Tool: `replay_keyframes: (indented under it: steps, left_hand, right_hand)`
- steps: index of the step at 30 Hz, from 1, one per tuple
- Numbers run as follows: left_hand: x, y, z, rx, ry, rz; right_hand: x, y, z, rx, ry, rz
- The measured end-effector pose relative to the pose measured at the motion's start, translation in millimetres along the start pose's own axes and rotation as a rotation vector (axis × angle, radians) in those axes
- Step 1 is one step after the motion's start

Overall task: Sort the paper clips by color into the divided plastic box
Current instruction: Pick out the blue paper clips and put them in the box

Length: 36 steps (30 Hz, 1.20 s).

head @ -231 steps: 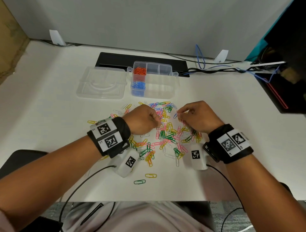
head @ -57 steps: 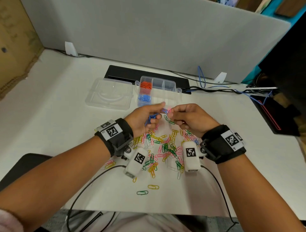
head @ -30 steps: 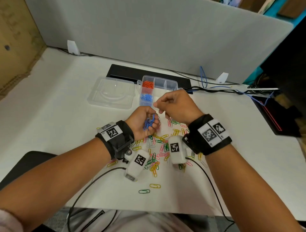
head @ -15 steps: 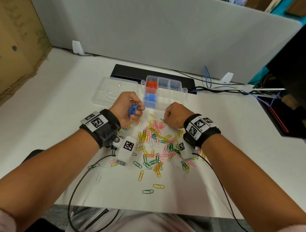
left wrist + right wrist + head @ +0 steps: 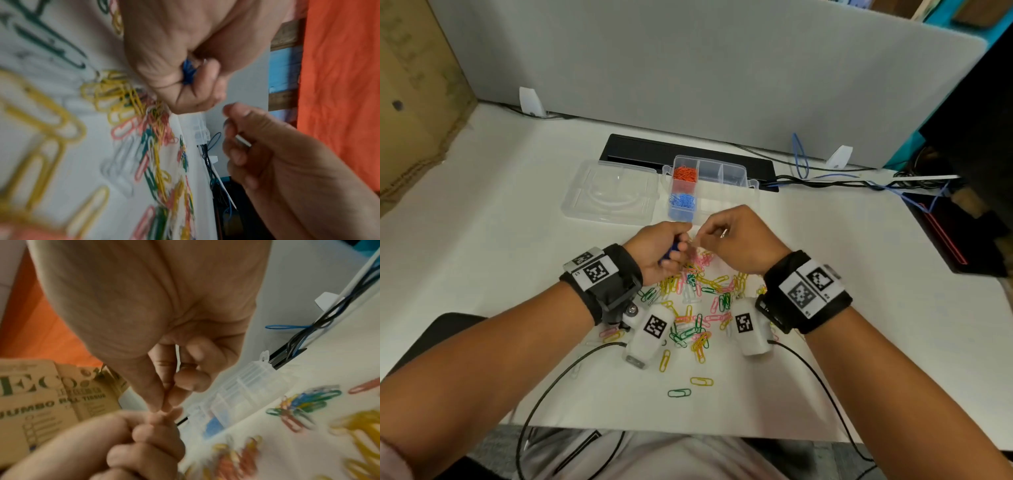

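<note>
Your left hand [image 5: 654, 251] is fisted round a bunch of blue clips [image 5: 188, 72]; your right hand [image 5: 736, 240] has thumb and forefinger pressed together at that fist, whether on a clip I cannot tell. Feed any blue 1 in without loosening the fist. Then tip them into the divided box [image 5: 736, 171], near-left compartment, beside the mixed clips [image 5: 698, 308] on the bench [image 5: 482, 240]

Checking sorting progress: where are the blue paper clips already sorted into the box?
In the head view, the blue paper clips fill the near-left compartment of the divided plastic box, directly in front of the orange paper clips.
</note>
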<state>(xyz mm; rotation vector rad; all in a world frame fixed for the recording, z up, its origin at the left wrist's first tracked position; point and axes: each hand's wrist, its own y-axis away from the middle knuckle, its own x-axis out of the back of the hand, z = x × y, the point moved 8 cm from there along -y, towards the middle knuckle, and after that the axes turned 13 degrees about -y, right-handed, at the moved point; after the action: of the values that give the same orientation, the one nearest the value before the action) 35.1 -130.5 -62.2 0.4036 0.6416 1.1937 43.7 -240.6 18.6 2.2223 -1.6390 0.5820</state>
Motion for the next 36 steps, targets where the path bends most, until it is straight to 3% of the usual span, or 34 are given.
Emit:
replay_keyframes:
  steps: [5, 10, 14, 20, 25, 30, 36]
  left_hand:
    - [16, 10, 12, -0.103, -0.283, 0.072]
    - [13, 18, 7, -0.158, -0.603, 0.068]
    - [11, 15, 11, -0.186, -0.86, 0.085]
    - [21, 20, 22, -0.239, -0.947, 0.167]
    - [21, 21, 18, -0.264, -1.045, 0.066]
    - [13, 20, 15, -0.302, -1.099, 0.047]
    - [15, 21, 19, -0.329, -1.081, 0.086]
  right_hand:
    - [-35, 11, 27, -0.162, 0.202, -0.256]
    - [-15, 8, 35, -0.239, 0.363, -0.211]
    - [-26, 7, 28, -0.237, 0.286, -0.183]
    - [-43, 3, 34, -0.273, 0.306, -0.206]
    - [-39, 8, 37, -0.311, 0.323, -0.24]
    - [-44, 14, 37, -0.294, 0.347, -0.267]
    - [-32, 27, 24, -0.209, 0.129, -0.299]
